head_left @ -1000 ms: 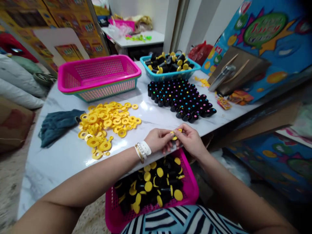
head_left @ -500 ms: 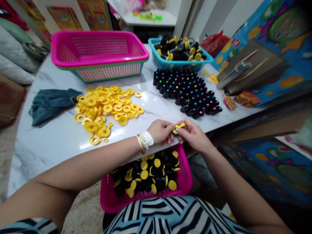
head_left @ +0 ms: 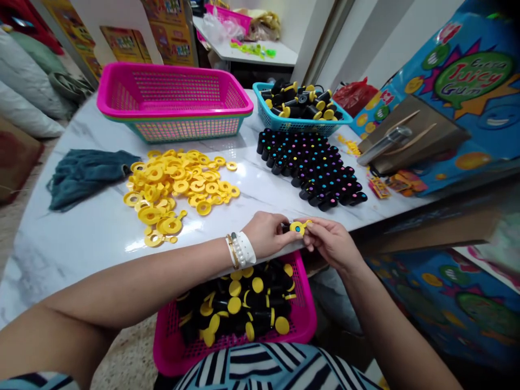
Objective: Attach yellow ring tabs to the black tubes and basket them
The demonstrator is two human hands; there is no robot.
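Note:
A yellow plastic ring with a small tab (head_left: 303, 226) is between my hands at the table's front edge, a blue-green dot in its centre. My left hand (head_left: 265, 234) is closed around a small black cylinder, mostly hidden by the fingers, with the ring at its end. My right hand (head_left: 333, 244) pinches the ring's tab. A pile of yellow rings (head_left: 179, 179) lies to the left. Beyond my hands, black cylinders (head_left: 312, 162) stand in close rows, topped by coloured dots. Below the table edge, a pink basket (head_left: 306, 319) holds black cylinders with yellow caps.
An empty-looking pink basket (head_left: 174, 105), stacked on others, stands at the back left. A blue basket (head_left: 300, 125) of black and yellow pieces is at the back. Dark green cloth (head_left: 89, 176) lies far left. A brown box (head_left: 422, 135) and blue printed cartons (head_left: 471, 108) are at right.
The ring has turned so its round face and the dot in its centre now show. My right hand has moved slightly right and down, onto the tab. The whole view has shifted a little.

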